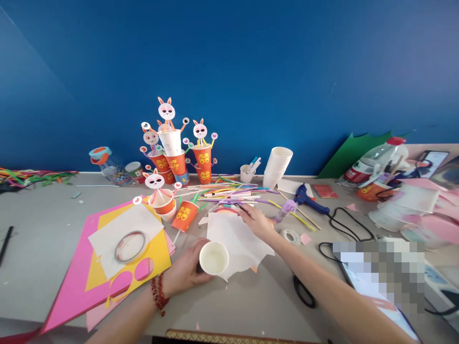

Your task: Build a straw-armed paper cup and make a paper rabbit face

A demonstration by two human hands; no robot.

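My left hand (190,267) is wrapped round a white paper cup (214,258), its open rim facing up toward me. Beneath and beside the cup lies a sheet of white paper (236,239) with a ragged edge. My right hand (253,220) reaches over the far part of that sheet, fingers pinched round a small dark object (237,205) that I cannot make out. Just beyond are colored sticks (233,193). A red cup (185,216) lies tilted left of the sheet, near rabbit figures in cups (163,196).
Pink and yellow sheets (75,267) with a tape roll (129,247) lie left. At right are a glue stick (286,210), a blue glue gun (310,200) with a looping cable, and a bottle (373,162). Stacked white cups (278,167) stand by the wall.
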